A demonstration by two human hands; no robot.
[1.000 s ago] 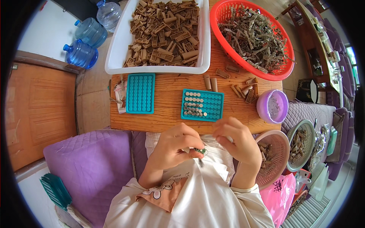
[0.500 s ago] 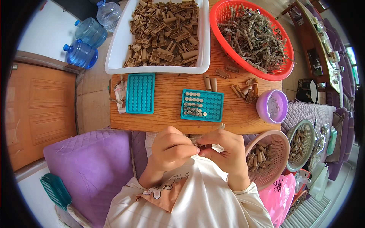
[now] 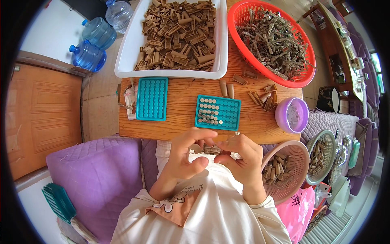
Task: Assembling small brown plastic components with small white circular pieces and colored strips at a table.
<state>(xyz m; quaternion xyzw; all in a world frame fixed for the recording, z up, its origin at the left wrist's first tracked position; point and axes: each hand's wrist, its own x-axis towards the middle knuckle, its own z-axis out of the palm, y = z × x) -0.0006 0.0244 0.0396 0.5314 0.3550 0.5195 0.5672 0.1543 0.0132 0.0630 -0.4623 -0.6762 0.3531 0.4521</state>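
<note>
1. L hand (image 3: 185, 156) & R hand (image 3: 239, 158) pressed close over lap, pinching small brown piece (image 3: 211, 149) between fingertips.
2. Part-filled teal tray (image 3: 218, 112) at 12 o'clock.
3. Risk: pinch slips, piece drops into lap.

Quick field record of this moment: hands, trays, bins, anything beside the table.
left hand: raised near the chest, fingers curled against a small brown piece
right hand: meeting the left, pinching the same piece
filled tray: teal, left columns hold small round parts
empty tray: teal, left of the filled one
white bin: brown blocks
red basket: tangled twig-like scraps
purple bowl: at table's right edge
water bottles: on floor, far left
</note>
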